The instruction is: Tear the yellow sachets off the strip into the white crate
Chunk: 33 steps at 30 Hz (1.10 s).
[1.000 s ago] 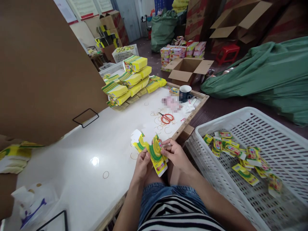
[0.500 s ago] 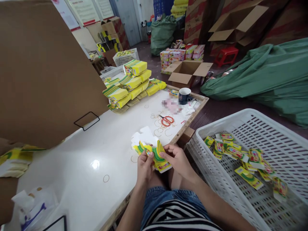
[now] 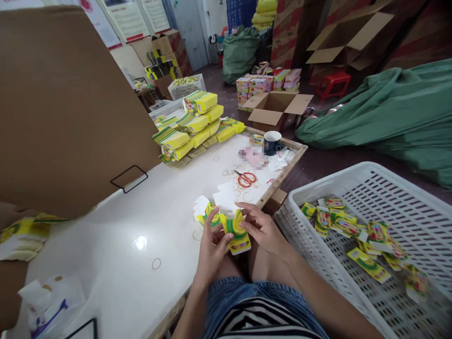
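Left hand: the left hand (image 3: 211, 249) has loosened since a moment ago; its thumb and index finger now stand apart, thumb tip at the near-left edge of the printed carton (image 3: 237, 226).
Right hand: the right hand (image 3: 263, 230) pinches the carton's right side between thumb and fingers, so it seems to carry most of the hold.
Printed carton: above the lap, between the hands, its yellow end panel (image 3: 240, 246) facing up at 6 o'clock.
Other cartons: yellow-and-white pieces (image 3: 200, 205) lie just beside it on the white table (image 3: 106, 254), toward 10 o'clock.
Scissors: red-handled scissors (image 3: 251, 180) rest near 12 to 1 o'clock, among rubber bands (image 3: 246, 196).
Stack: bundled yellow cartons (image 3: 201, 136) sit at 11 o'clock.
Basket: the white basket (image 3: 319, 184) stands at 3 to 4 o'clock, small boxes (image 3: 369, 266) scattered inside.
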Motion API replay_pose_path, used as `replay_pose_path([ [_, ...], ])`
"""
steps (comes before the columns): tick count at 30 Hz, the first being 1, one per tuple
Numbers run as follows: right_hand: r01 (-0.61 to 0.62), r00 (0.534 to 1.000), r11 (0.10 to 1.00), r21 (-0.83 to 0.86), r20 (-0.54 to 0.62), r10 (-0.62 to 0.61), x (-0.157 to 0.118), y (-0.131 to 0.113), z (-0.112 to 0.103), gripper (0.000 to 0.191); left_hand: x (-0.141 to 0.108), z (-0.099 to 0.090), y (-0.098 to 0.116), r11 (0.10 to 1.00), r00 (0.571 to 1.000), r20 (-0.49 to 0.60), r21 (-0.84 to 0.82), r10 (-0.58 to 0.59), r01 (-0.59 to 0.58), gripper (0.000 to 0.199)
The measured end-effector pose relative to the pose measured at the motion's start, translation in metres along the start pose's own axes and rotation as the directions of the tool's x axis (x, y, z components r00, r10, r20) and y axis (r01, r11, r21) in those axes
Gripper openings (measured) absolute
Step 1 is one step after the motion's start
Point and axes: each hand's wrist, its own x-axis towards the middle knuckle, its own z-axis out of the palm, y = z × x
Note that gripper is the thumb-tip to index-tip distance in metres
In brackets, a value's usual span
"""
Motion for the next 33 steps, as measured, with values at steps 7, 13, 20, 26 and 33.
replay_pose_path([
  [7, 0.001, 0.988, 0.997, 0.077, 0.152, -0.013, 0.008, -0.015, -0.019, 0.032, -0.003, -0.007, 0.006, 0.992, 0.983, 0.145, -0.047, -0.111, 0.119, 0.058],
  [13, 0.009, 0.987, 0.999, 0.039, 0.163, -0.015, 0.007, -0.013, -0.020, 0.035, -0.006, -0.008, 0.003, 0.989, 0.963, 0.239, -0.047, -0.123, 0.138, 0.045],
  [20, 0.116, 0.985, 0.992, -0.049, 0.135, -0.109, 0.010, -0.015, -0.021, 0.044, -0.006, -0.006, -0.007, 0.985, 0.972, 0.205, -0.102, -0.119, 0.142, 0.064],
  [26, 0.019, 1.000, 0.999, 0.034, -0.022, -0.019, 0.012, -0.012, -0.018, 0.033, -0.003, -0.005, -0.016, 0.986, 0.984, 0.123, -0.086, -0.131, 0.142, 0.074],
  [33, -0.052, 0.994, 0.998, 0.046, 0.103, 0.047, 0.016, -0.017, -0.027, 0.029, 0.004, -0.002, -0.020, 0.990, 0.999, -0.004, 0.132, -0.046, 0.046, 0.046],
])
